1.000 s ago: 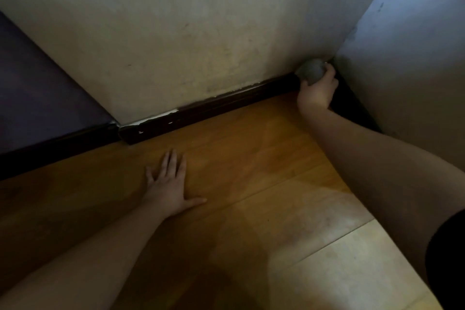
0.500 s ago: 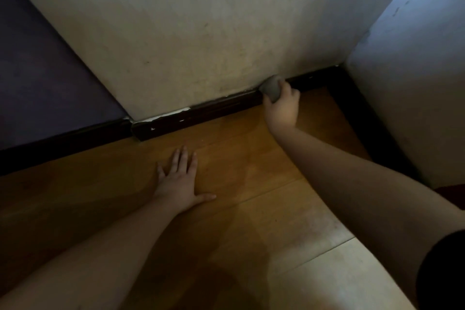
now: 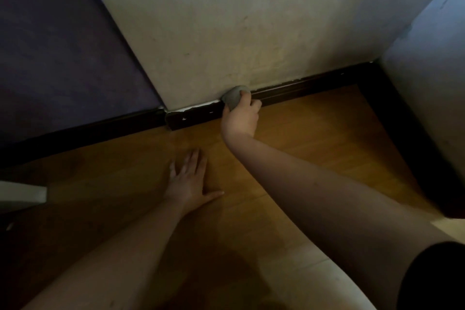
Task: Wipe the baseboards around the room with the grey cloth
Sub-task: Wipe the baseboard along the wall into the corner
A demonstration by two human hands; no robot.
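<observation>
Right hand (image 3: 240, 118) grips grey cloth (image 3: 233, 98) on baseboard (image 3: 302, 88); left hand (image 3: 188, 184) flat (fingers spread); chipped edge may snag cloth.

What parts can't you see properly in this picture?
- Grey cloth: head view, the right hand grips it and covers its lower part.
- Baseboard: the cloth and hand hide the stretch behind them; dust is too small and dim to judge.
- White object: cut off by the left edge, so it cannot be identified.
- Left hand: its palm, flat on the floor, is hidden.
</observation>
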